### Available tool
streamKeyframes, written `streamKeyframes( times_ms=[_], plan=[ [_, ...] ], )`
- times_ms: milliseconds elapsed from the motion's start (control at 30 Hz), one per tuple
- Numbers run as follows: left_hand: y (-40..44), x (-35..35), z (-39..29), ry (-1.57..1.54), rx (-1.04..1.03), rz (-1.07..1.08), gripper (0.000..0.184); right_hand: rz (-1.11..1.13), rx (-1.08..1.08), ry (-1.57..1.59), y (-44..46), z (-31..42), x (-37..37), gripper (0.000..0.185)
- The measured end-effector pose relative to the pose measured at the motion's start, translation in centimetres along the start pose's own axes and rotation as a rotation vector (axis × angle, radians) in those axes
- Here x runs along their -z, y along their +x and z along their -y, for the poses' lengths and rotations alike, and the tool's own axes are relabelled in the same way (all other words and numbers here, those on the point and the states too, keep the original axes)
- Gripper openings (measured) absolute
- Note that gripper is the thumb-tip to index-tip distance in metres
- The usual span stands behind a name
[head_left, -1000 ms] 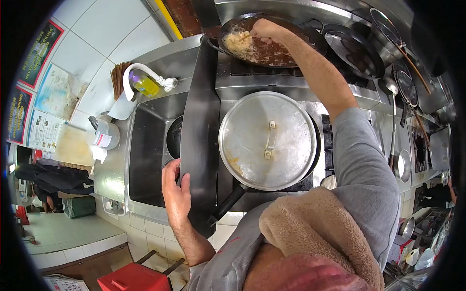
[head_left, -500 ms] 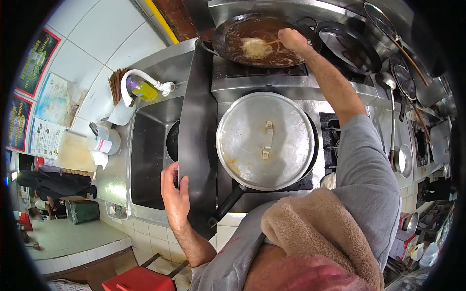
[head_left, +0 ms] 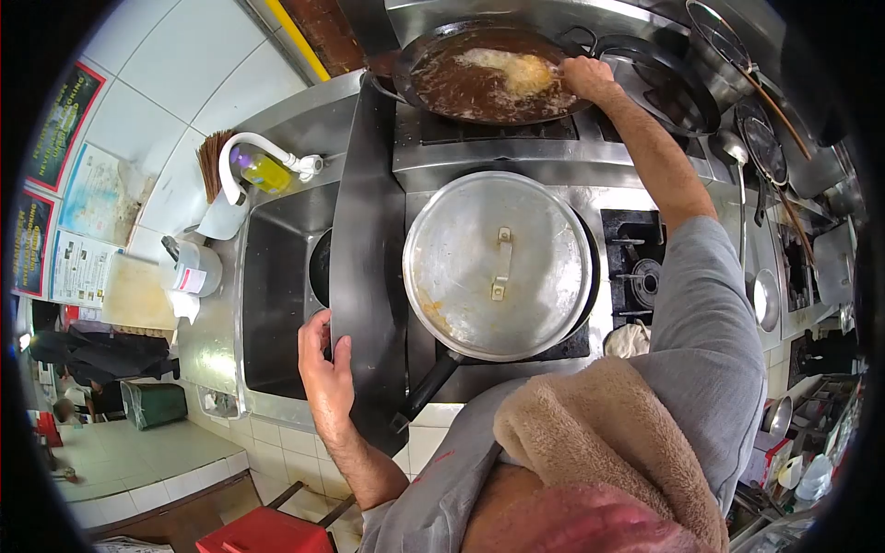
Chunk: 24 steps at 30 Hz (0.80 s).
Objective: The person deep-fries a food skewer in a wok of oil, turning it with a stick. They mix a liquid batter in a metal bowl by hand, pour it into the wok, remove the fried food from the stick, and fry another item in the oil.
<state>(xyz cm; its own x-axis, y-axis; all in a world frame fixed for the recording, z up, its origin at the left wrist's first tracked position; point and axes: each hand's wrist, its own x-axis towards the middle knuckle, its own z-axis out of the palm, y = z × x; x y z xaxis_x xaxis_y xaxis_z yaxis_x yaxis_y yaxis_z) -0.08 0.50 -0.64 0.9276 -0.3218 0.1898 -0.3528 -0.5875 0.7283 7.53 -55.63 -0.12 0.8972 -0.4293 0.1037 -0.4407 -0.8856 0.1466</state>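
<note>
My right hand is closed at the right side of a large wok of bubbling brown oil. A pale golden battered piece of food floats just left of my fingers. What the fingers hold is too small to make out. My left hand grips the near edge of an upright metal partition, thumb on the stove side and fingers on the sink side. Between my arms sits a wide pan with a dark handle, covered by a round metal lid.
Left of the partition lies a sink with a white faucet and a yellow soap bottle. A second black pan stands right of the wok. A bare burner, a cloth and a ladle are at the right.
My right hand has moved slightly right. The battered food has spread longer and shifted right in the oil, looking more golden at that end. My left hand keeps its place on the partition.
</note>
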Motion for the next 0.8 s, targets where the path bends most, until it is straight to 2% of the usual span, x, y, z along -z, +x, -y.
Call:
streamKeyframes(
  times_ms=[233,300,400,467,633,767,800],
  plan=[
    [0.0,0.0,-0.1,-0.011,-0.009,-0.011,0.038,-0.005,0.006,-0.207,0.1,-1.1,-0.2,0.023],
    [0.0,0.0,0.0,-0.012,-0.005,-0.009,0.038,-0.036,0.144,-0.241,-0.7,-0.9,0.2,0.023],
    [0.0,0.0,0.0,0.006,-0.024,-0.015,0.039,0.007,0.175,-0.238,-1.3,0.0,1.1,0.023],
    [-0.1,0.2,-0.3,-0.095,0.080,0.056,0.041,0.022,0.202,-0.211,-1.6,0.7,1.4,0.021],
    [-0.1,0.2,-0.6,-0.082,0.078,0.059,0.041,0.081,0.289,-0.150,-2.8,3.0,2.6,0.021],
    [-0.2,0.3,-0.5,-0.079,0.069,0.057,0.041,0.063,0.273,-0.080,-4.0,5.3,4.0,0.022],
    [-0.3,0.2,-0.2,-0.079,0.069,0.057,0.041,0.122,0.274,-0.072,-4.0,5.8,4.5,0.025]
  ],
)
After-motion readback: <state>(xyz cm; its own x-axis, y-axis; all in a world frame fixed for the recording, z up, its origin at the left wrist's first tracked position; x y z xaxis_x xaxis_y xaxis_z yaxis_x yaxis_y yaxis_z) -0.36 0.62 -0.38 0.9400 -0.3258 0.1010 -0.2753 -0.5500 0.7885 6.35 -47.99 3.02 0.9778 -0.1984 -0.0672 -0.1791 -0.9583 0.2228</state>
